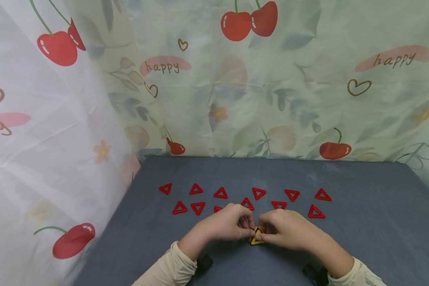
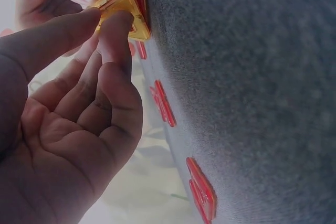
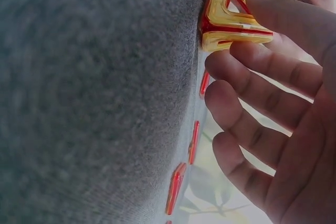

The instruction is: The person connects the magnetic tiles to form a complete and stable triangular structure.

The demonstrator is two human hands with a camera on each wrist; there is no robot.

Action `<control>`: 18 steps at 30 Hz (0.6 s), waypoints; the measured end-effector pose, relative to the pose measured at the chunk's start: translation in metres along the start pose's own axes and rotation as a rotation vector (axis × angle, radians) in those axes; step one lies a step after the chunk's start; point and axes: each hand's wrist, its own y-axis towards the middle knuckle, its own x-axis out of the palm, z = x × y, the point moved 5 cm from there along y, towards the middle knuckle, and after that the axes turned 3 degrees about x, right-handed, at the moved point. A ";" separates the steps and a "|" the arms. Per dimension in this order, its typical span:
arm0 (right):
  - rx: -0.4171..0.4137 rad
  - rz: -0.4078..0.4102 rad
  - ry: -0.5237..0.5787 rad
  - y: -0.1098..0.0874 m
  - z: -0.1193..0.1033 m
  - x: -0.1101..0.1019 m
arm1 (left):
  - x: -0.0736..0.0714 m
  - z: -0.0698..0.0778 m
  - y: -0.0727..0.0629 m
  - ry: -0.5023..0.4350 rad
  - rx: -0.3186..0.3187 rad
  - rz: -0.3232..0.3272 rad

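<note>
Your thumb and forefinger were clamped on the small yellow-and-red triangular block (image 1: 256, 237), those of your left hand (image 1: 228, 222) on one side and those of your right hand (image 1: 291, 228) on the other. On the left, the thumb and forefinger tips pressed its yellow face close together, the remaining fingers curling loosely below. On the right, your thumb lay on a yellow face beside its triangular opening and your forefinger touched its lower edge; the remaining fingers were bent and spread slightly apart. The tips of your two hands nearly met over the block, which showed yellow faces with red between them. It was at the grey tabletop (image 1: 379, 222) or just above it; which of the two could not be told.

Just beyond your hands, you had red triangles (image 1: 198, 208) laid out in two loose rows, six in the farther row and six in the nearer, well apart for the most part and turned various ways. Your left hand partly covered one in the nearer row, and your right hand partly covered another.

Your cream sleeves (image 1: 168, 266) ended at the wrists, with a dark object (image 1: 204, 263) beside each. Past the far edge hung a pale curtain (image 1: 254, 79) printed with cherries, hearts, flowers and the word "happy".
</note>
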 end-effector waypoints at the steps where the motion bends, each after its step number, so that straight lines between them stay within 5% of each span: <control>1: -0.003 0.000 0.000 0.000 0.000 0.000 | 0.000 0.000 0.000 -0.001 0.000 -0.002; 12: -0.055 -0.018 0.125 -0.002 0.009 -0.014 | -0.006 -0.007 -0.001 -0.021 0.016 0.003; 18: -0.042 0.090 0.176 0.000 0.033 -0.023 | -0.009 -0.013 0.000 -0.040 -0.004 0.035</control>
